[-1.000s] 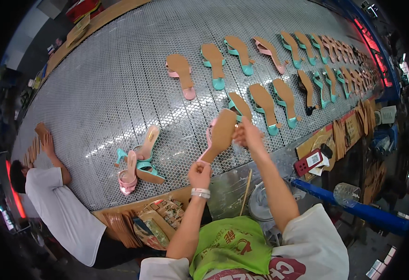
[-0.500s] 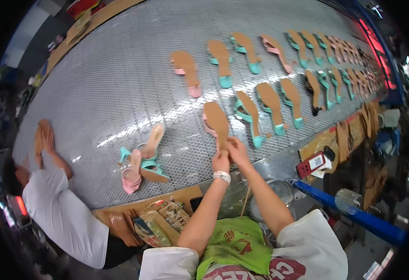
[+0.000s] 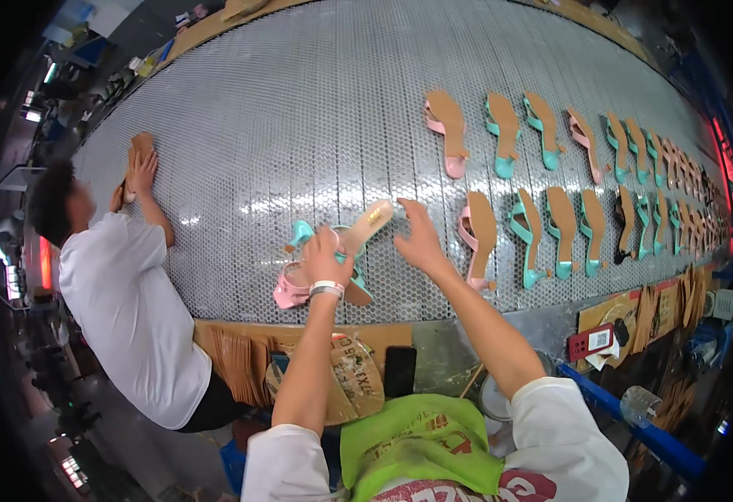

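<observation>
A small heap of pink and turquoise heeled sandals lies before me on the metal mesh table (image 3: 249, 142). My left hand (image 3: 326, 258) is closed over the strap area of a pink sandal (image 3: 370, 224), whose pale insole points up to the right. Under and beside that hand are another pink sandal (image 3: 291, 289) and turquoise sandals (image 3: 356, 289), partly covered. My right hand (image 3: 419, 238) is open, thumb and fingers apart, just right of the pale insole's toe. A pink sandal lying sole up (image 3: 482, 230) stands at the left end of the nearer row.
Two rows of sole-up sandals (image 3: 504, 125) run off to the right. A co-worker (image 3: 124, 293) at the left handles a brown sole (image 3: 140, 146). Along the near edge lie brown sole pieces (image 3: 237, 360), a black phone (image 3: 400, 371) and a red phone (image 3: 590, 341). A blue bar (image 3: 634, 422) runs at the lower right.
Both hands have left the sole-up pink sandal and moved left to the heap. My left hand has closed on a pink sandal there; my right hand has opened. The view has shifted.
</observation>
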`<state>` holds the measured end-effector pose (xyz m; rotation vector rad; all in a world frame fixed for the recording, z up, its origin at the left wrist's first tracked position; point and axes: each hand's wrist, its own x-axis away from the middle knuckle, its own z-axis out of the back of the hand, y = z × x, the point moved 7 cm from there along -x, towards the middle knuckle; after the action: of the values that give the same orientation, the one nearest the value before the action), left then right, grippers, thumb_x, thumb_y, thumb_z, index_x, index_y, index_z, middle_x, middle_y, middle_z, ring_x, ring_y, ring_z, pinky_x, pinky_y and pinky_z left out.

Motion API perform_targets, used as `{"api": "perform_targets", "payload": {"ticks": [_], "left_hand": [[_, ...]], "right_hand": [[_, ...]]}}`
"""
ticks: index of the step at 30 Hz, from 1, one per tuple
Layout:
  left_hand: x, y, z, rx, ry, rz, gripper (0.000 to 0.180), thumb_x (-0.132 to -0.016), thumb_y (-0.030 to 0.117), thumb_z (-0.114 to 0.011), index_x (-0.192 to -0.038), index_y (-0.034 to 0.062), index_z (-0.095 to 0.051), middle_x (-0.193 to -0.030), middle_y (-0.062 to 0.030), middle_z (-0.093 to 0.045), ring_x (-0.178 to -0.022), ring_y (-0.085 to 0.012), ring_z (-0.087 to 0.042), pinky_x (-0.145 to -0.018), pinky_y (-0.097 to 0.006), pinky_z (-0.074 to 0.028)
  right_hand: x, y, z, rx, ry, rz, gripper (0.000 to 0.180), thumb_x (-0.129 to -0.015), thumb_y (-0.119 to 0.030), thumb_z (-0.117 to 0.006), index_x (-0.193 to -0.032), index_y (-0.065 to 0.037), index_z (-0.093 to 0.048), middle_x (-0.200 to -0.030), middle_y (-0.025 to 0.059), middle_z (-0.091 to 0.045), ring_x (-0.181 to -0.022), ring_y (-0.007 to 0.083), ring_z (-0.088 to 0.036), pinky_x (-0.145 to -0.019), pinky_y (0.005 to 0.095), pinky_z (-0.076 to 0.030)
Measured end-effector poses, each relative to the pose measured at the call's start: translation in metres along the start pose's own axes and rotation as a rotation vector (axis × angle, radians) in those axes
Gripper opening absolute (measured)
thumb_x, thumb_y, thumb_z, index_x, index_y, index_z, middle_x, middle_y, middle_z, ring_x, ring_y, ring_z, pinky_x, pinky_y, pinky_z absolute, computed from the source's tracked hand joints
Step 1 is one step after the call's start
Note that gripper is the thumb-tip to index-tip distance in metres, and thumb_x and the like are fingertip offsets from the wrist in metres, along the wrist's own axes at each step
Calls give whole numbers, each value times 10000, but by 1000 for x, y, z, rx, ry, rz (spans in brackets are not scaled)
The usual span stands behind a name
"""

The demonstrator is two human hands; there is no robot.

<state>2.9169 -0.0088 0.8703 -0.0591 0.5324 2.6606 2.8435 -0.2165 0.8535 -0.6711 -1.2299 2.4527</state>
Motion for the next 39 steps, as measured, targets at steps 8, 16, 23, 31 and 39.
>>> {"api": "perform_targets", "payload": {"ticks": [8, 16, 23, 31, 39], "left_hand": [[11, -2, 118, 8, -250, 40, 212, -683, 135, -683, -850, 28, -607, -808, -170, -617, -780, -376, -593, -684, -438, -476], [121, -105, 177, -103, -229, 270, 178, -822, 162, -618, -769, -3, -577, -683, -171, -567, -614, -292, -563, -568, -377, -429], [107, -102, 192, 527, -9, 483, 129, -911, 114, -561, -840, 14, -523, -750, 9, -509, -674, -75, -430, -590, -238, -373], [121, -41, 173, 898, 185, 557, 201, -961, 149, -472, -1070, -9, -535, -1076, -68, -559, -941, -113, -508, -849, -261, -407], [78, 56, 18, 932, -1, 142, 230, -947, 88, -453, -1162, 19, -493, -1105, -90, -523, -864, -97, -489, -753, -227, -425]], "right_hand": [[3, 78, -67, -640, -477, -1239, 587, -830, -578, -529, -1124, -74, -596, -1089, 154, -583, -711, 218, -614, -572, 306, -536], [-5, 55, -97, -1003, -669, -1300, 416, -811, -291, -605, -1130, -35, -527, -1072, 208, -587, -959, 302, -608, -892, 423, -493], [-30, -49, -39, -1180, -313, -597, 382, -731, 58, -596, -1101, -26, -554, -889, 68, -610, -825, 149, -594, -747, 293, -481], [-125, 43, -34, -674, 141, -182, 203, -707, 5, -633, -909, -2, -619, -768, 5, -624, -708, 71, -563, -637, 243, -440], [-120, 96, -52, -256, -44, -215, 278, -704, -97, -654, -977, -46, -647, -942, 121, -673, -896, 199, -648, -792, 316, -488]]}}
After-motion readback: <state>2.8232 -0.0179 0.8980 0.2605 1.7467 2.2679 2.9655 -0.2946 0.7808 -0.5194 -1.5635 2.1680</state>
